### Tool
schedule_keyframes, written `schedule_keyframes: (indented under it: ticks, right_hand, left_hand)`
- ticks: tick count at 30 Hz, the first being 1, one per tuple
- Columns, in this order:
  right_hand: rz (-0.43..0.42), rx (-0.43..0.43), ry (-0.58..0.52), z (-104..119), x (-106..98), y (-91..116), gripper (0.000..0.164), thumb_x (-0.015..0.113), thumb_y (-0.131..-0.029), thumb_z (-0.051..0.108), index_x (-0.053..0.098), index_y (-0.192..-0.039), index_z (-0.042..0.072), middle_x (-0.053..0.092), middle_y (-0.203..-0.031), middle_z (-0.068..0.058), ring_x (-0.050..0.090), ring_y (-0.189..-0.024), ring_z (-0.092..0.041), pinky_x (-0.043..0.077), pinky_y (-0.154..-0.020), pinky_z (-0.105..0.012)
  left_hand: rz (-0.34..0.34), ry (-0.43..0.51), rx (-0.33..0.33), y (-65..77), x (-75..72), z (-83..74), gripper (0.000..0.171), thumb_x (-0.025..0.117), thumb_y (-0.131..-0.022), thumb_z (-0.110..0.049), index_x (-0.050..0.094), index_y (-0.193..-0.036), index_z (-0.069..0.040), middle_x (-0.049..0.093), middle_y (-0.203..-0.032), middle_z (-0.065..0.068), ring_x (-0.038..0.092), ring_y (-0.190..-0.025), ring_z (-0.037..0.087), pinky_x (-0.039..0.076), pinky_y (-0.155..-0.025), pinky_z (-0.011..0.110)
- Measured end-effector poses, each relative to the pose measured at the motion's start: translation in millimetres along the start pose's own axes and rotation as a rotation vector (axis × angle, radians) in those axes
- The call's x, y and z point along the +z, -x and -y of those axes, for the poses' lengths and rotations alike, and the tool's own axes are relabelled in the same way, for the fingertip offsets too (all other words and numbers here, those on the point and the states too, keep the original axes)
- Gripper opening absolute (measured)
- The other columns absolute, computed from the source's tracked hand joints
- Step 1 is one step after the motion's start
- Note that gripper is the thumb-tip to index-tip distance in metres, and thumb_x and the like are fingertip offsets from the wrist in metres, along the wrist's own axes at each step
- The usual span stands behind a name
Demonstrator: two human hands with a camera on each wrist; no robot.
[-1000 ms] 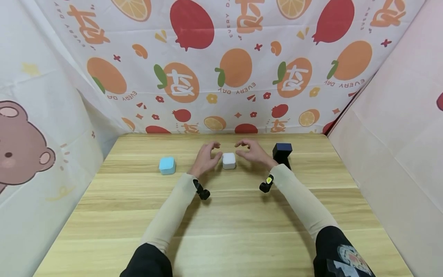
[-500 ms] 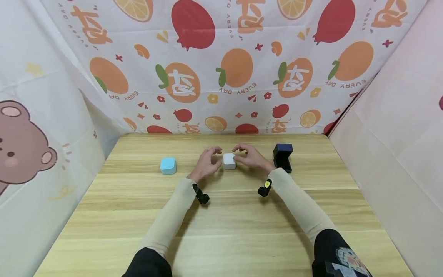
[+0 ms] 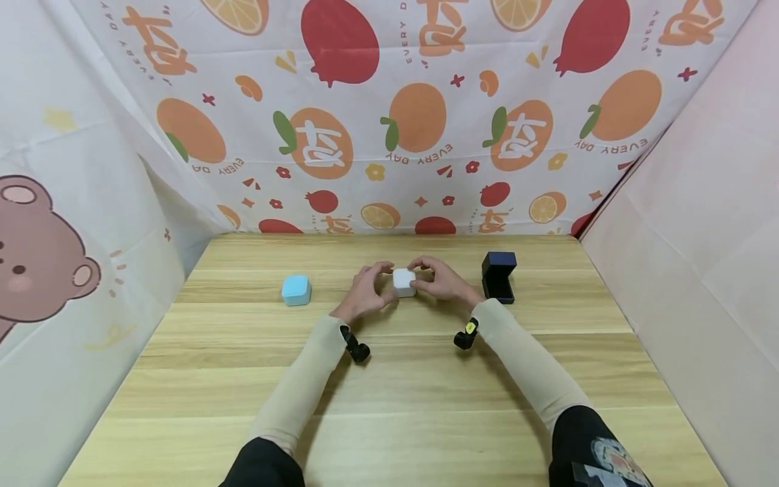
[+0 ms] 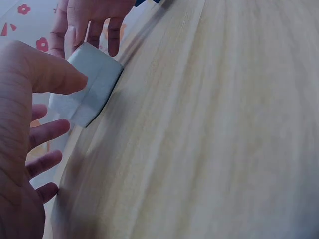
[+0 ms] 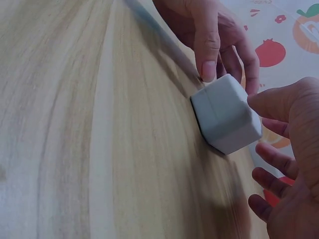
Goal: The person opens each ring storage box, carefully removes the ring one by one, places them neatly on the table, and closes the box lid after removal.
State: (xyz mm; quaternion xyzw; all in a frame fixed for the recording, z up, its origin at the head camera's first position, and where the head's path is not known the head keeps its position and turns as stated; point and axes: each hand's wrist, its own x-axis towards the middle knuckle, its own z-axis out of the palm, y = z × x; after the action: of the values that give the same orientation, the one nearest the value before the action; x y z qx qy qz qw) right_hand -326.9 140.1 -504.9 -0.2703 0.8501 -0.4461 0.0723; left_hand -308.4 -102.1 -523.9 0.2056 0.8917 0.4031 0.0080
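Observation:
A small white box (image 3: pixel 404 283) with rounded corners and a seam round its side sits on the wooden table between the two hands. My left hand (image 3: pixel 367 292) holds it from the left, thumb at the near side and index finger toward the back; the left thumb (image 4: pixel 60 77) overlaps the box in the left wrist view. From the right, my right hand (image 3: pixel 443 281) pinches it, its thumb (image 5: pixel 271 102) on a corner and the index finger behind. The remaining fingers of both hands are spread loosely. The box's far side is partly hidden.
To the left stands a closed light-blue box (image 3: pixel 296 290). A dark navy hinged box (image 3: pixel 499 277) stands with its lid up, right of my right hand. The wooden table (image 3: pixel 402 406) ends at a fruit-print cloth (image 3: pixel 377 135) behind, with pale cloths on both sides.
Both hands have closed in on the white box. The right thumb and index finger came onto it, and the left thumb moved right to its side. The boxes have stayed in place.

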Motion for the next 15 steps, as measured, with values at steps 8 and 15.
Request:
schedule_keyframes:
  ticks: [8,15]
  right_hand:
    - [0.010,0.020,-0.023,-2.1,2.2,1.3,0.035,0.070,-0.097,0.018,0.060,-0.130,0.011,0.061,-0.139,-0.010,0.049,-0.136,-0.036,0.041,-0.111,-0.055]
    - [0.000,0.022,-0.032,-6.7,0.8,0.5,0.031,0.071,-0.096,0.017,0.063,-0.126,0.013,0.062,-0.136,-0.008,0.050,-0.133,-0.035,0.042,-0.110,-0.053]
  left_hand:
    - [-0.001,-0.030,-0.001,-1.0,3.8,-1.1,0.072,0.080,-0.082,-0.021,0.048,-0.146,-0.017,0.058,-0.147,0.007,0.046,-0.134,0.033,0.028,-0.118,0.061]
    - [-0.006,-0.019,0.019,-4.1,5.1,-1.7,0.067,0.081,-0.084,-0.022,0.051,-0.143,-0.015,0.059,-0.147,0.008,0.047,-0.132,0.032,0.027,-0.116,0.057]
